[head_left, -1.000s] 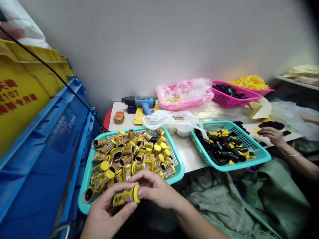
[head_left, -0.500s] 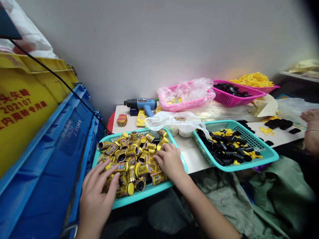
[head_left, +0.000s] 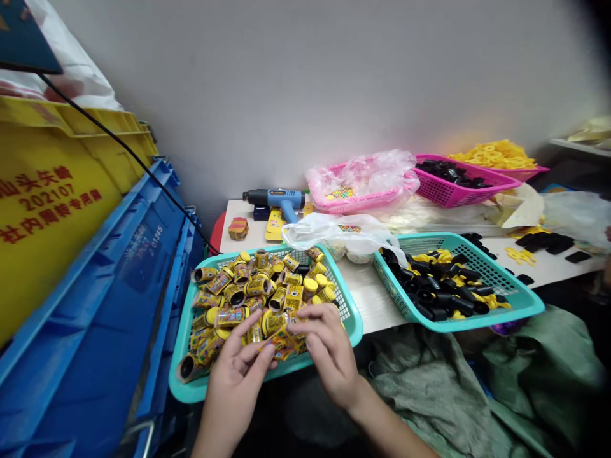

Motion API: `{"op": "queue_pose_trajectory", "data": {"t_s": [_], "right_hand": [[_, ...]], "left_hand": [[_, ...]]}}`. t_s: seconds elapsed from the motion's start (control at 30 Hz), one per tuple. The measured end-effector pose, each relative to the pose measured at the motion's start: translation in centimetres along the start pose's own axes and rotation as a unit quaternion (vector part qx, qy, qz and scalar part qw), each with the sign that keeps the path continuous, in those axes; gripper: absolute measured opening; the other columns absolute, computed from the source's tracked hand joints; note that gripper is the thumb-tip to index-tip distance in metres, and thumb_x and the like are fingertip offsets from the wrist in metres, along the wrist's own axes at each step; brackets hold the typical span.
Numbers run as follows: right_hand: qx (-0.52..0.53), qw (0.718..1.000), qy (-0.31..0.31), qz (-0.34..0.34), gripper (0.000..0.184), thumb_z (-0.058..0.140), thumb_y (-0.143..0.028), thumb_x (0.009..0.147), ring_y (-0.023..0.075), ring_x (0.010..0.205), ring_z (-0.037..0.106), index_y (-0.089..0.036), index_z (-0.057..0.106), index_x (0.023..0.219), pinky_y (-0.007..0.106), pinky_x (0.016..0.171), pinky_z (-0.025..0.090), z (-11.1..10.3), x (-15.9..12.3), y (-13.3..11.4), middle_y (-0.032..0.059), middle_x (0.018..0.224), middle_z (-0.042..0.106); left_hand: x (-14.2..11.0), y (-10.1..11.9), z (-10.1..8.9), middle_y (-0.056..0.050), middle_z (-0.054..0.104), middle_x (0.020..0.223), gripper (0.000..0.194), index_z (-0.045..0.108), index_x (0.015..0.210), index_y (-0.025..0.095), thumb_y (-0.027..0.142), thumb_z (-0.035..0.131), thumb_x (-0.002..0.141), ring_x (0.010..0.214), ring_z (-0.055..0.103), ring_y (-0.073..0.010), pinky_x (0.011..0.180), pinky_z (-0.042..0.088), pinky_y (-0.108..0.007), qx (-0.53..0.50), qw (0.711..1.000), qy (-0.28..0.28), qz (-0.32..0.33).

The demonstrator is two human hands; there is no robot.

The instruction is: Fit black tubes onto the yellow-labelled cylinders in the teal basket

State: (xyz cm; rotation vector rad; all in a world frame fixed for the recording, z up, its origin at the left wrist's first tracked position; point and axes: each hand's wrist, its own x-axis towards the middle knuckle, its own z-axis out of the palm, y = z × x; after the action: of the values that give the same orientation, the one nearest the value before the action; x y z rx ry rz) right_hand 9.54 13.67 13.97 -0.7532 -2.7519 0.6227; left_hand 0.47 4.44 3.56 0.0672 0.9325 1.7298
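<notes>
A teal basket (head_left: 353, 321) holds a heap of small yellow-lidded bottles (head_left: 258, 286) in printed yellow wrapping; some show black open ends. Over its near edge, my left hand (head_left: 238, 375) pinches a small flat-looking yellow printed label (head_left: 282, 343) between thumb and fingers. My right hand (head_left: 331, 356) meets the label from the other side, its fingers curled at the label's upper right edge. The right fingertips partly cover it, and whether it is a loose label or a sleeve I cannot tell.
Another teal basket (head_left: 520, 305) of black tubes and yellow parts stands to the right. Behind are a blue heat gun (head_left: 286, 200), a white plastic bag (head_left: 324, 229) and pink baskets (head_left: 458, 194). Blue crates (head_left: 86, 318) wall off the left side.
Both hands have come together over the basket's near edge, the left moving right. A printed label is now between them. The other person's hand at the far right has mostly left view.
</notes>
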Motion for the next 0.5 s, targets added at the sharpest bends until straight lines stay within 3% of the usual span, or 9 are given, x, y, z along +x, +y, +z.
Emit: {"op": "queue_pose_trajectory", "data": {"t_s": [0.07,0.13,0.2,0.27,0.33,0.43,0.5], "right_hand": [[0.099,0.984,-0.065,0.13,0.035,0.056,-0.025,0.085,0.0165,0.1,0.054,-0.021,0.056,0.12,0.033,0.089,0.043,-0.3,1.0,-0.2,0.006,0.106,0.058],[0.187,0.95,-0.127,0.215,0.051,0.064,-0.027,0.079,0.0132,0.084,0.056,-0.019,0.049,0.127,0.028,0.078,0.046,-0.1,1.6,-0.4,0.0032,0.094,0.059],[0.228,0.928,-0.124,0.267,0.056,0.068,-0.028,0.075,0.0106,0.075,0.054,-0.019,0.049,0.126,0.024,0.071,0.045,0.7,1.6,-0.5,0.0011,0.089,0.057],[0.246,0.922,-0.079,0.288,0.047,0.073,-0.03,0.07,0.0106,0.078,0.053,-0.018,0.057,0.114,0.023,0.071,0.044,1.6,1.3,-0.5,0.0019,0.092,0.056],[0.297,0.913,-0.024,0.279,0.03,0.073,-0.032,0.069,0.0118,0.081,0.055,-0.015,0.06,0.09,0.023,0.072,0.044,2.5,1.0,-0.4,0.0025,0.09,0.058],[0.36,0.895,0.027,0.261,0.02,0.067,-0.032,0.074,0.0113,0.074,0.057,-0.015,0.057,0.077,0.022,0.069,0.046,3.1,0.7,-0.5,0.0013,0.079,0.06],[0.302,0.921,0.017,0.246,0.016,0.064,-0.029,0.077,0.011,0.072,0.058,-0.015,0.063,0.086,0.022,0.069,0.046,3.1,0.6,-0.8,0.0014,0.078,0.062]], "left_hand": [[-0.1,0.1,-0.4,-0.008,0.071,0.102,0.067,0.05,0.127,0.018,0.039,0.075,0.069,0.084,0.068,-0.017,0.074,0.056,-0.022,0.014,1.0,-0.006,0.007],[-0.4,-0.1,-0.4,-0.007,0.07,0.106,0.065,0.052,0.125,0.02,0.039,0.075,0.068,0.09,0.068,-0.0174,0.077,0.055,-0.021,0.011,1.0,0.019,0.008],[-0.5,-0.7,-0.1,-0.006,0.071,0.102,0.062,0.055,0.121,0.02,0.04,0.076,0.066,0.089,0.068,-0.0172,0.077,0.055,-0.02,-0.011,0.997,0.077,0.005],[-0.5,-1.5,0.1,-0.003,0.072,0.091,0.054,0.06,0.108,0.019,0.042,0.078,0.063,0.085,0.068,-0.0155,0.075,0.054,-0.017,-0.044,0.989,0.144,0.006],[-0.6,-2.2,0.3,-0.002,0.071,0.084,0.046,0.061,0.092,0.018,0.043,0.08,0.06,0.082,0.068,-0.0138,0.074,0.054,-0.014,-0.075,0.982,0.173,0.009],[-0.6,-2.3,0.2,-0.002,0.071,0.091,0.041,0.059,0.085,0.017,0.044,0.08,0.062,0.088,0.067,-0.0133,0.077,0.053,-0.013,-0.084,0.988,0.129,0.021],[-0.4,-1.9,0.1,-0.002,0.07,0.095,0.044,0.058,0.092,0.019,0.041,0.081,0.061,0.09,0.067,-0.0143,0.078,0.053,-0.014,-0.063,0.993,0.088,0.037]]}}
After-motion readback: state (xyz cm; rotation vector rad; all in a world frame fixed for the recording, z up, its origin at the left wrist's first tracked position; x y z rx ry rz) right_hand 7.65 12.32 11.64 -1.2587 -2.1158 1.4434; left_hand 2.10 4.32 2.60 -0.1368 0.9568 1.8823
